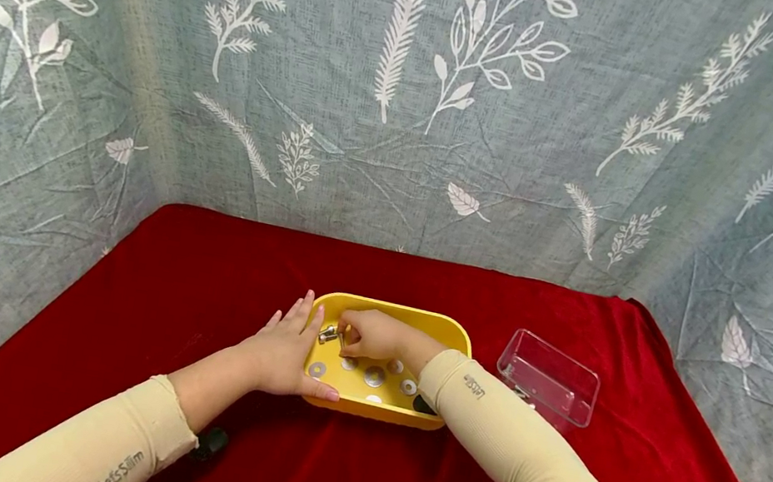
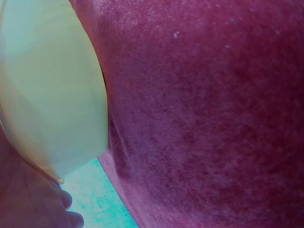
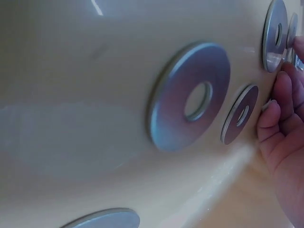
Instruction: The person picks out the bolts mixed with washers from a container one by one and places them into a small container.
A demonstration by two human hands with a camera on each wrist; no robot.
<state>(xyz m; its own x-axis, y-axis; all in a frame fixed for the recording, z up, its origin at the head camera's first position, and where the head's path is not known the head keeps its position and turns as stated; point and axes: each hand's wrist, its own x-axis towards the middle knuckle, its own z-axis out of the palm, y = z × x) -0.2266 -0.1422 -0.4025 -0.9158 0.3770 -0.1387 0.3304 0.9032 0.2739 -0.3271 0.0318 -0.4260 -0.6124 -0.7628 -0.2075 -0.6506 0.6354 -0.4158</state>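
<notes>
Inside the yellow bin (image 1: 397,415), my right hand (image 1: 375,334) reaches down at the left end, its thumb and fingertips pinching a small silver metal piece whose exact kind I cannot tell. Close beside those fingertips lie shiny metal pieces (image 1: 328,335). Flat round washers are spread over the bin floor, among them a large washer (image 3: 190,97) and a smaller washer (image 3: 240,114) in the right wrist view. My left hand (image 1: 281,351) rests against the bin's left end with spread, straight fingers, the thumb lying along the front rim. In the left wrist view, the bin's outer wall (image 2: 57,95) stands beside that hand.
A clear plastic box (image 1: 550,377) stands right of the bin on the red cloth (image 1: 200,270). A dark object (image 1: 423,404) sits in the bin's front right corner. Another dark object (image 1: 212,443) lies near the left sleeve. Patterned curtain (image 1: 338,166) surrounds the table.
</notes>
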